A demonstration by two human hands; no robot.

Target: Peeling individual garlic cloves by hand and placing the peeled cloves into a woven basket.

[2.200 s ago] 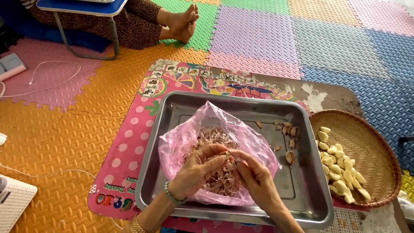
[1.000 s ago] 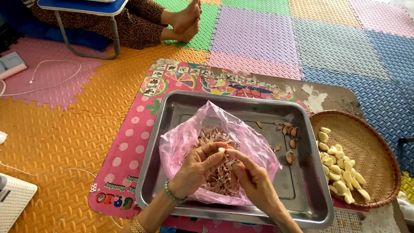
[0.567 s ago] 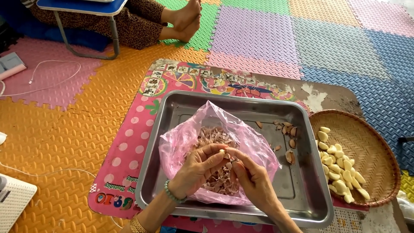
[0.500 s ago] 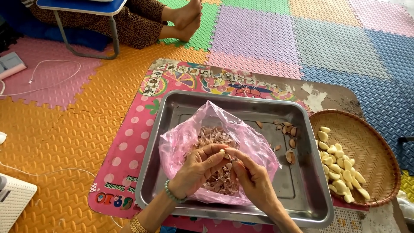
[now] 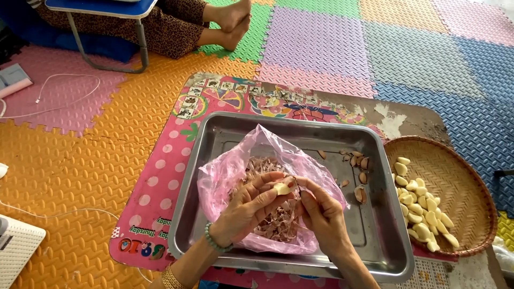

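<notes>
Foam puzzle mats (image 5: 107,155) in orange, pink, purple, green and blue cover the floor, and on them sits our low desk (image 5: 160,187) with its pink dotted, picture-printed top. A steel tray (image 5: 214,160) rests on the desk in front of us, and inside it lies a pink plastic bag (image 5: 225,176) opened wide and heaped with papery garlic skins (image 5: 278,225).

Our left hand (image 5: 249,206) is over the bag, its grip closed around a pale garlic clove (image 5: 282,188) held between thumb and fingertips, above the skins near the middle of the tray. Our right hand (image 5: 324,217) meets it from 4 o'clock, its fingertips pinched against the clove; we cannot tell whether they hold a small tool. A beaded bracelet (image 5: 214,241) circles the left wrist.

At 2 o'clock from the hands, a few unpeeled cloves (image 5: 360,166) lie loose on the tray floor. At 3 o'clock, just beside the tray, a round woven basket (image 5: 466,187) holds a row of peeled cloves (image 5: 420,208).

At 11 o'clock, well apart from us, another person's bare feet (image 5: 233,21) rest on the mats beside a small blue folding table (image 5: 101,8). A white cable (image 5: 59,96) lies on the pink mat at 10 o'clock.
</notes>
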